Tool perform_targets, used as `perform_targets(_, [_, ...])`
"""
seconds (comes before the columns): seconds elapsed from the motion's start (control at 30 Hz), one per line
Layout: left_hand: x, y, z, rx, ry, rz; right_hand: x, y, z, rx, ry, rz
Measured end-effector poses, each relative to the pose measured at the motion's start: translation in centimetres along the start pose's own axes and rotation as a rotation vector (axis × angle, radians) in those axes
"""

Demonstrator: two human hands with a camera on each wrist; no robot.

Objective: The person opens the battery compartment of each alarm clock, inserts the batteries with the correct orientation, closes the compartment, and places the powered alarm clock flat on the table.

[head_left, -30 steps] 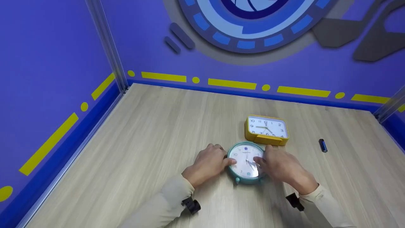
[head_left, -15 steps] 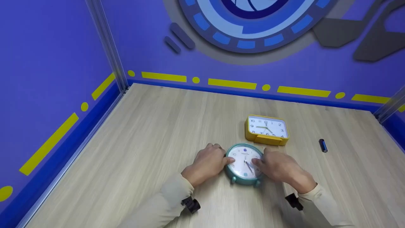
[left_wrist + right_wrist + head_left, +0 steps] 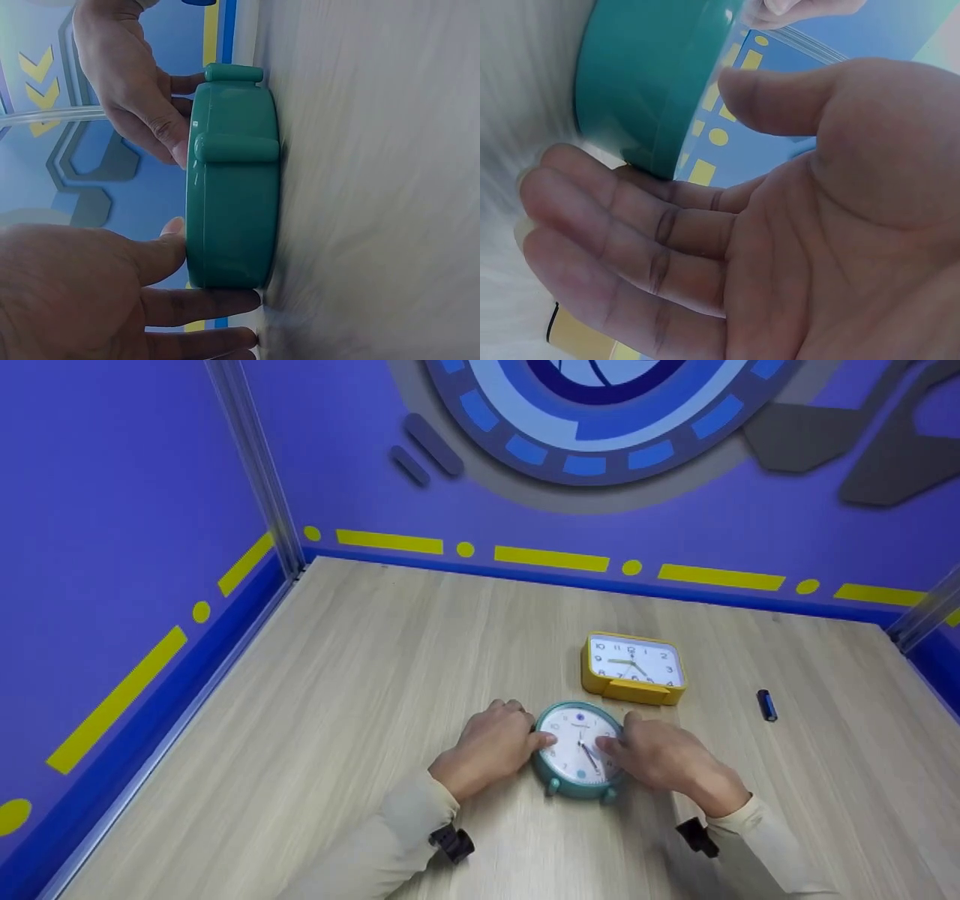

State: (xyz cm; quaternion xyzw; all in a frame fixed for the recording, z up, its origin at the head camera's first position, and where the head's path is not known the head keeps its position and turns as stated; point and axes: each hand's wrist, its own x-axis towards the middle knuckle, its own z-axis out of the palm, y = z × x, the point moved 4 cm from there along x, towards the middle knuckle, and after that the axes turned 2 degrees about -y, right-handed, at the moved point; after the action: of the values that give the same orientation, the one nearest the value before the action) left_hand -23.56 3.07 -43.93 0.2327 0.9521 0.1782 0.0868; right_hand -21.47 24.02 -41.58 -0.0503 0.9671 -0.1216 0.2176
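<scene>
A round teal alarm clock (image 3: 576, 769) lies face up on the table, its two small feet toward me. My left hand (image 3: 491, 746) grips its left side, with the thumb (image 3: 545, 740) on the edge of the face. From the right, my right hand (image 3: 667, 754) holds the opposite side, its thumb over the dial. In the left wrist view the clock's green side (image 3: 236, 187) stands between both hands, fingers at the wall near the tabletop. In the right wrist view the fingers (image 3: 630, 217) curve past the clock's side (image 3: 645, 82).
A yellow rectangular alarm clock (image 3: 634, 669) sits just behind the teal one. Farther right lies a small dark blue and black cylinder (image 3: 766, 705), like a battery. Blue walls (image 3: 525, 510) border the wooden table (image 3: 390, 660) at the back and left.
The teal clock has turned slightly and shifted a little left and toward me, opening a gap to the yellow clock. Both hands keep their hold; the last half second shows almost no motion.
</scene>
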Motion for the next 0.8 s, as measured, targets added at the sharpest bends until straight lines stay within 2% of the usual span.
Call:
perform_targets(0.33, [-0.3, 0.0, 0.0, 0.017, 0.014, 0.018, -0.6, 0.0, -0.3, -0.108, -0.047, -0.034])
perform_targets(0.63, [-0.4, -0.2, -0.1, 0.02, 0.007, -0.007, 0.1, -0.3, 0.6, -0.059, -0.046, 0.002])
perform_targets(0.8, [-0.1, -0.7, -0.3, 0.006, -0.008, -0.03, 0.6, -0.8, 1.1, -0.081, -0.002, -0.009])
